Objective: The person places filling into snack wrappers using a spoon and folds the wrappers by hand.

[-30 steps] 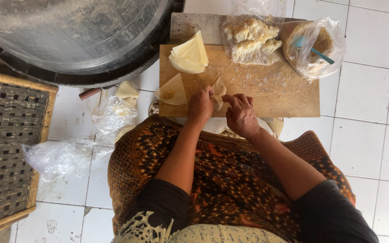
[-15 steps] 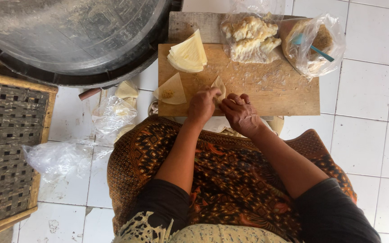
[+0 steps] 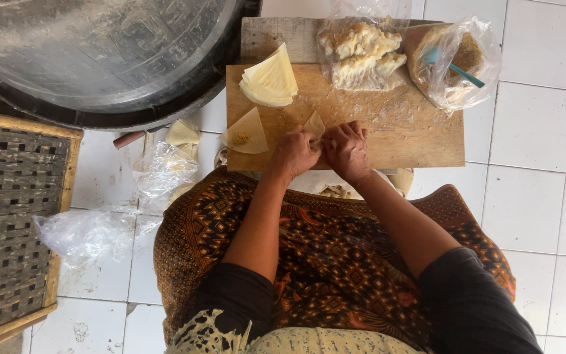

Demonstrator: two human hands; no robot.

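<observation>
Pastry wrapper [image 3: 314, 124], a thin pale sheet folded into a small triangle, stands at the near edge of the wooden cutting board [image 3: 420, 137], its apex pointing to the far side and its long axis running near to far. Only the upper part shows; the base is hidden behind the fingers.

Large dark round pan [image 3: 99, 59] fills the far left, beside a woven rattan tray [image 3: 14, 223] at the left edge. The patterned brown cloth [image 3: 335, 262] over the person's lap takes the near centre, on a white tiled floor [image 3: 538, 196].

The cutting board lies across the far edge of the lap. On it, at the far left, a stack of wrappers [image 3: 271, 80] fans out with its points to the far side; a single open wrapper [image 3: 247, 133] with a spot of filling lies at the near left. A clear bag of pale crumbled filling [image 3: 361, 52] sits at the far centre, and a second bag [image 3: 456, 62] with a teal spoon handle at the far right. Crumpled plastic [image 3: 93, 229] lies on the floor to the left.

Left hand [image 3: 293, 156] and right hand [image 3: 346, 151] meet at the wrapper's base, fingers curled closed and pinching it between them.
</observation>
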